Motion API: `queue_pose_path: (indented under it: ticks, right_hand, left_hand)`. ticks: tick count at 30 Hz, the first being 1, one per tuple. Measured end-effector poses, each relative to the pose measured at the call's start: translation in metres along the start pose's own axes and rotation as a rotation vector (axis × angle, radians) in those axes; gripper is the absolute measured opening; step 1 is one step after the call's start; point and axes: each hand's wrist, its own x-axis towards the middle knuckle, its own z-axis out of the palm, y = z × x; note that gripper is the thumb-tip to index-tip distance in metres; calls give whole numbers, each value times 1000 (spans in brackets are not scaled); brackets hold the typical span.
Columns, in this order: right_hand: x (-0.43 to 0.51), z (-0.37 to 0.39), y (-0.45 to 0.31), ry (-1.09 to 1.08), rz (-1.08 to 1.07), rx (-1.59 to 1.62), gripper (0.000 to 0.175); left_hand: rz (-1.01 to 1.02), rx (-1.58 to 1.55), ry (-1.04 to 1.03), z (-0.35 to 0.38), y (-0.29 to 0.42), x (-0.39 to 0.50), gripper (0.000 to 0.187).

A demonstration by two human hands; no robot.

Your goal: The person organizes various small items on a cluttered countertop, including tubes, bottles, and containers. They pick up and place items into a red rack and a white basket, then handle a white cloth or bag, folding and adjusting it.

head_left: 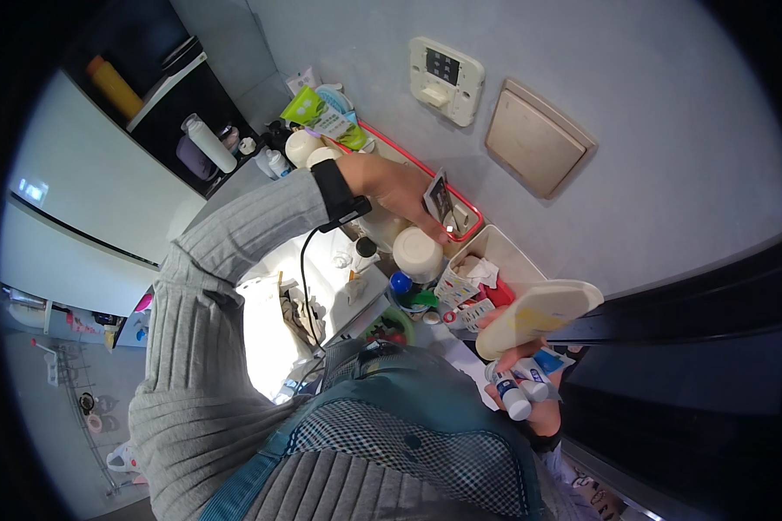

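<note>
My left hand, wearing a black wrist strap, reaches over a red-rimmed basket. A printed sachet stands against its fingers, some of which are hidden. I cannot tell whether they grip it. Just below the fingertips is a jar with a cream-coloured lid. On the right, my right hand holds several toiletries together. Among them are a large cream-coloured bottle, a small white bottle with a dark blue band, another white-capped container and a blue-and-white packet.
A white bin with tissues and packets adjoins the basket. A green tube and cream-lidded jars stand at the far end. Wall switches are above; an open cabinet shelf is at left. A black cable hangs from my left wrist.
</note>
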Motion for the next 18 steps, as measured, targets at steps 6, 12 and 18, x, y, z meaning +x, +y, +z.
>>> queue_pose_path:
  ticks: [6, 12, 18]
  right_hand:
    - [39, 20, 1, -160, 12, -70, 32]
    - [71, 53, -18, -233, 96, -129, 32]
    - [79, 66, -8, -98, -9, -145, 39]
  left_hand:
    - [284, 26, 489, -7, 10, -93, 60]
    - [453, -335, 628, 53, 47, -144, 66]
    - [439, -569, 1126, 52, 20, -149, 34]
